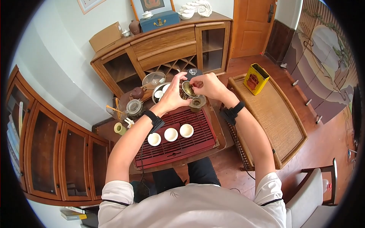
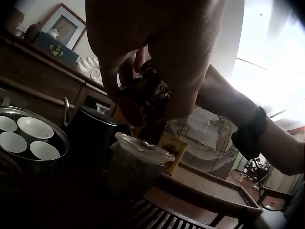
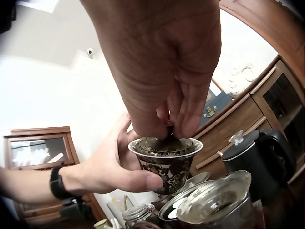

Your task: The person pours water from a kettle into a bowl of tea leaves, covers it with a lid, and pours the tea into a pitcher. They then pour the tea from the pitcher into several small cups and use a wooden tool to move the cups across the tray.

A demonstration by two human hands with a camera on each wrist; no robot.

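Note:
A dark patterned bowl with a pale flared rim (image 3: 167, 174) is held up above the tea table, gripped round its side by the left hand (image 3: 114, 162). From above, the right hand (image 3: 167, 86) pinches the knob of its dark lid (image 3: 164, 144), which sits inside the rim. In the head view the left hand (image 1: 175, 95) and right hand (image 1: 209, 86) meet at the bowl. Just below them stands a glass pitcher (image 1: 196, 104), seen also in the left wrist view (image 2: 136, 167). Bowl details are dim in the left wrist view.
Three white cups, one at the middle (image 1: 171, 134), stand on the red slatted tray (image 1: 178, 151). Left of the hands are a steel bowl of cups (image 1: 155, 95), a glass jar (image 1: 134, 108) and a glass lid (image 1: 154, 80). A black kettle (image 3: 257, 162) stands behind the pitcher.

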